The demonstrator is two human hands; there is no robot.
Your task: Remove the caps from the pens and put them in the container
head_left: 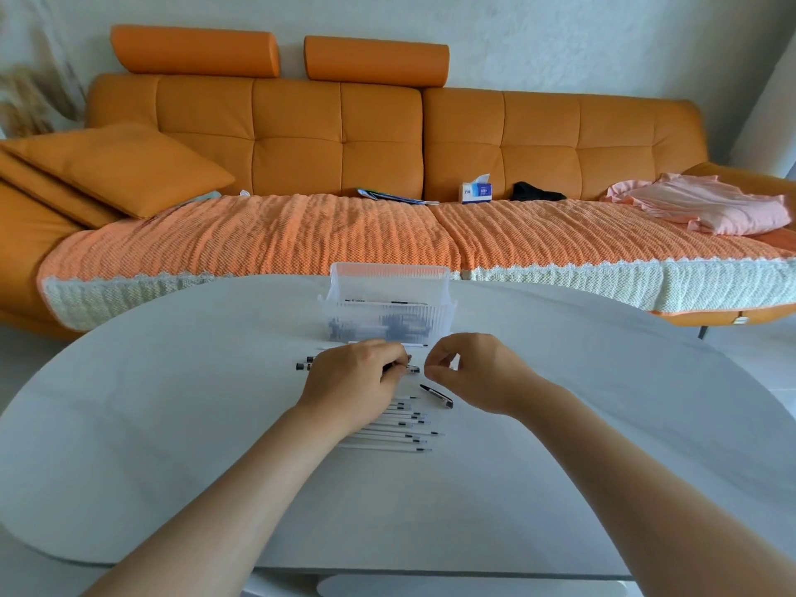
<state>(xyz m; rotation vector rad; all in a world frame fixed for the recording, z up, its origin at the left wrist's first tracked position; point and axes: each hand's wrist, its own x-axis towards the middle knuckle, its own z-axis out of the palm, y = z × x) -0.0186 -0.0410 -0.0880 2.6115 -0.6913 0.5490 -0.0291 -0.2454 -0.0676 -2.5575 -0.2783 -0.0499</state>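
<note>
My left hand [357, 377] grips a capped pen [411, 369] just in front of the clear ribbed container [387, 312], which holds several dark caps. My right hand [474, 368] hovers beside the pen's cap end, thumb and fingers curled close together with nothing visibly between them. A black cap [437, 395] lies loose on the table below my right hand. Several uncapped white pens [400, 428] lie in a row under my left wrist. More capped pens [303, 364] stick out to the left of my left hand.
The white oval table [172, 424] carries everything. Behind it stands an orange sofa [344, 135] with a knitted throw, a tissue box [476, 192], a cushion and folded pink cloth [706, 204].
</note>
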